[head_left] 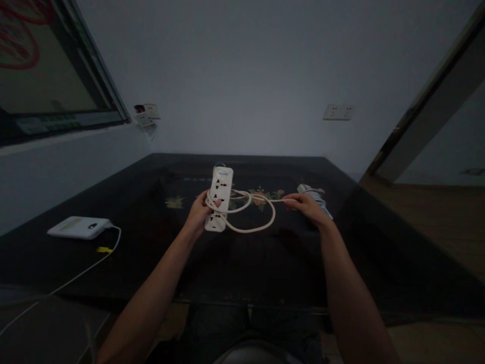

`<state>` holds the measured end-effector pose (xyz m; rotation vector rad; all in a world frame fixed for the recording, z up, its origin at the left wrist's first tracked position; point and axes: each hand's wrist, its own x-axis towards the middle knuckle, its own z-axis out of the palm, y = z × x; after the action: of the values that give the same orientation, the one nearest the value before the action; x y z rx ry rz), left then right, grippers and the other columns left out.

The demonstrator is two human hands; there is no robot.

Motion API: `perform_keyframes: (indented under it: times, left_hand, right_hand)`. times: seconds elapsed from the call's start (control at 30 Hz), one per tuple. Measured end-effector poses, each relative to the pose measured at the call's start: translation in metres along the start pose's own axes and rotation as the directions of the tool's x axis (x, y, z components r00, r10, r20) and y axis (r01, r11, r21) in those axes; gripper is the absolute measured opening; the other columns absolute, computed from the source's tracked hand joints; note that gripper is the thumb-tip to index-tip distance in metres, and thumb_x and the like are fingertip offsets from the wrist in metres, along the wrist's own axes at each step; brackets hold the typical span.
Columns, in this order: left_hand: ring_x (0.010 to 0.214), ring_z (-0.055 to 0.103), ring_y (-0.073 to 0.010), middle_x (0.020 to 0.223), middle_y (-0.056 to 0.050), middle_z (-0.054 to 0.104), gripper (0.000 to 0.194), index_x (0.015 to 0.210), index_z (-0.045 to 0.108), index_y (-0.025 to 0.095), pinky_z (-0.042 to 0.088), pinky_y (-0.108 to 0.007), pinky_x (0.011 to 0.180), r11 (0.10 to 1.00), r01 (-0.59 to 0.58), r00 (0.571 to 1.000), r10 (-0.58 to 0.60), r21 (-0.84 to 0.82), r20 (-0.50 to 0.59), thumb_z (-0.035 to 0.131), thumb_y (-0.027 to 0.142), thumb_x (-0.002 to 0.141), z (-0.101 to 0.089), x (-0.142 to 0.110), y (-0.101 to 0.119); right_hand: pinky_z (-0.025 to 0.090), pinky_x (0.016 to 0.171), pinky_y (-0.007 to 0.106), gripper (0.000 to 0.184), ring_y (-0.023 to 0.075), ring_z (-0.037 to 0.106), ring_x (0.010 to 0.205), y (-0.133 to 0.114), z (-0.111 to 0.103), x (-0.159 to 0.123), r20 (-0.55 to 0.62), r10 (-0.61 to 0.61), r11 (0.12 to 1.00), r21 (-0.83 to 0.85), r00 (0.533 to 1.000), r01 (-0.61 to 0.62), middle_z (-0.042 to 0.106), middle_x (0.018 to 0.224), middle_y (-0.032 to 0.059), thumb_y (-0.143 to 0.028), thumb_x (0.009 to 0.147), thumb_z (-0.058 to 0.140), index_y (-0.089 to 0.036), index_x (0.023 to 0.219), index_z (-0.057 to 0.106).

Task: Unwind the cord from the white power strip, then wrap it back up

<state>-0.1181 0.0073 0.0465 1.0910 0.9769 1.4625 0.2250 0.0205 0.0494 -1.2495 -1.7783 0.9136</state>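
Observation:
A white power strip (223, 178) is held upright over the black table by my left hand (199, 215), its fingers closed round the lower half. The strip's white cord (261, 230) passes around it and hangs in loose loops to its right. My right hand (303, 205) pinches a stretch of this cord out to the right. Just behind my right hand, a pale bundle (312, 192) with bluish parts lies on the table, partly hidden by the hand. I cannot make out what it is.
A white power bank (79, 227) with a cable lies on the black table (250, 273) at left, near a small yellow tag (104, 249). Wall sockets (338, 112) sit on the back wall. Another socket (146, 119) hangs loose at the left corner, below a window.

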Motion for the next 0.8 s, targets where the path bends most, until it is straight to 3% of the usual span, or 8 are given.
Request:
perform_keyframes:
  times: [0.3, 0.5, 0.63, 0.8]
  left_hand:
    - [0.087, 0.067, -0.0218, 0.107, -0.010, 0.070, 0.073, 0.116, 0.056, 0.016, 0.054, -0.030, 0.074, 0.997, -0.074, 0.997, 0.074, -0.016, -0.039, 0.086, 0.031, 0.051, 0.001, 0.000, 0.003]
    - [0.094, 0.067, -0.0246, 0.112, -0.011, 0.068, 0.077, 0.122, 0.053, 0.017, 0.055, -0.034, 0.080, 0.993, -0.115, 0.992, 0.115, 0.009, -0.048, 0.085, 0.030, 0.053, -0.003, 0.004, 0.000]
    - [0.099, 0.065, -0.0258, 0.112, -0.011, 0.069, 0.070, 0.118, 0.056, 0.015, 0.052, -0.038, 0.087, 0.989, -0.130, 0.988, 0.136, 0.077, -0.073, 0.084, 0.028, 0.055, -0.007, 0.010, -0.008]
    - [0.102, 0.064, -0.0249, 0.115, -0.012, 0.067, 0.063, 0.117, 0.056, 0.014, 0.050, -0.039, 0.090, 0.981, -0.163, 0.976, 0.176, 0.107, -0.127, 0.080, 0.029, 0.061, -0.009, 0.013, -0.014]
  right_hand:
    - [0.043, 0.063, 0.030, 0.035, 0.0183, 0.058, 0.068, -0.004, -0.005, -0.001, -0.174, -0.036, 0.997, -0.067, 0.984, 0.025, 0.067, 0.071, 0.0049, -0.046, 0.076, 0.063, -0.016, 0.092, 0.073]
    - [0.044, 0.063, 0.031, 0.031, 0.0185, 0.059, 0.066, -0.014, 0.000, -0.001, -0.175, -0.003, 0.999, -0.044, 0.985, -0.005, 0.067, 0.069, 0.0046, -0.043, 0.075, 0.065, -0.016, 0.089, 0.073]
    - [0.045, 0.064, 0.030, 0.032, 0.0160, 0.059, 0.065, -0.017, 0.009, -0.003, -0.089, 0.030, 0.987, 0.158, 0.996, -0.016, 0.065, 0.068, 0.0018, -0.040, 0.072, 0.069, -0.017, 0.095, 0.068]
    - [0.048, 0.066, 0.030, 0.033, 0.0150, 0.062, 0.070, -0.022, 0.018, -0.006, -0.013, 0.075, 0.907, 0.416, 0.997, -0.063, 0.066, 0.079, 0.0036, -0.038, 0.074, 0.069, -0.018, 0.100, 0.062]
